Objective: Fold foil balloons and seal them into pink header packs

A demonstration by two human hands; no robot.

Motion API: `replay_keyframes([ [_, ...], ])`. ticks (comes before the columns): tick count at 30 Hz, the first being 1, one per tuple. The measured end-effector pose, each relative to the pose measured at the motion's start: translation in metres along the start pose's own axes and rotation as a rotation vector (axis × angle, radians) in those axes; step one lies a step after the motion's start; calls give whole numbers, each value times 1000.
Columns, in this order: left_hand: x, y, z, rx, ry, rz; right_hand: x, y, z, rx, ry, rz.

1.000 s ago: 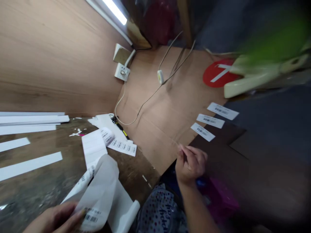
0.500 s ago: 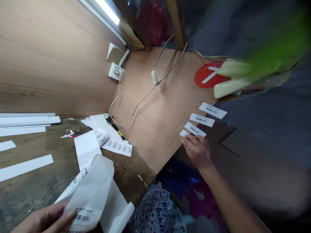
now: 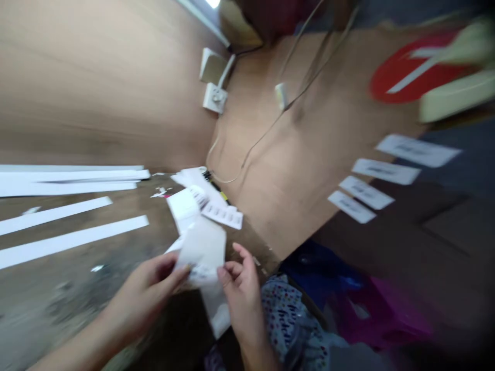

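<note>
My left hand (image 3: 152, 288) pinches a strip of white barcode labels (image 3: 203, 239) between thumb and fingers; its print is blurred. At the strip's right edge, the thumb and curled fingers of my right hand (image 3: 243, 293) close on the paper, the forefinger raised. More of the strip hangs below, between the hands. Behind it, folded label paper (image 3: 183, 208) and a short row of printed labels (image 3: 222, 214) lie on the worn dark table (image 3: 127, 247). Several barcode labels (image 3: 351, 206) are stuck by one end along the wooden board's edge, jutting out past it.
White paper strips (image 3: 73, 239) lie at the left. A wooden board (image 3: 294, 170) carries a cable with an inline switch (image 3: 281, 96), near a wall socket (image 3: 215, 98). A red disc (image 3: 386, 77) is at upper right. Dotted fabric or bag (image 3: 288, 309) and a magenta bag (image 3: 386, 314) lie below.
My right hand has left the label at the board's edge and come to the strip beside my left hand. That last label now lies uncovered. The view has shifted left.
</note>
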State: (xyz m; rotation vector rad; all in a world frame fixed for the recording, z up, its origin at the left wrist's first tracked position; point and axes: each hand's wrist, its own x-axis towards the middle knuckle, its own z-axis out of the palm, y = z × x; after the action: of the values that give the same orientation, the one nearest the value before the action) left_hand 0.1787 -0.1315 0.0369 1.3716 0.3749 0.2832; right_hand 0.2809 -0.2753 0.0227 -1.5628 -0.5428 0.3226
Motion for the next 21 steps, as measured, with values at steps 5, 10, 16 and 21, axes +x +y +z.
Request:
replay_keyframes([
  [5, -4, -1, -4, 17, -140, 31, 11, 14, 28, 271, 4, 94],
  [10, -6, -14, -10, -101, -59, 26, 19, 2, 17, -258, 105, -295],
  [16, -5, -10, -11, -38, -138, 70, 20, -11, 14, -575, -381, -758],
  [21, -9, -12, -20, 71, -233, 78, 19, -6, 16, -479, -435, -556],
])
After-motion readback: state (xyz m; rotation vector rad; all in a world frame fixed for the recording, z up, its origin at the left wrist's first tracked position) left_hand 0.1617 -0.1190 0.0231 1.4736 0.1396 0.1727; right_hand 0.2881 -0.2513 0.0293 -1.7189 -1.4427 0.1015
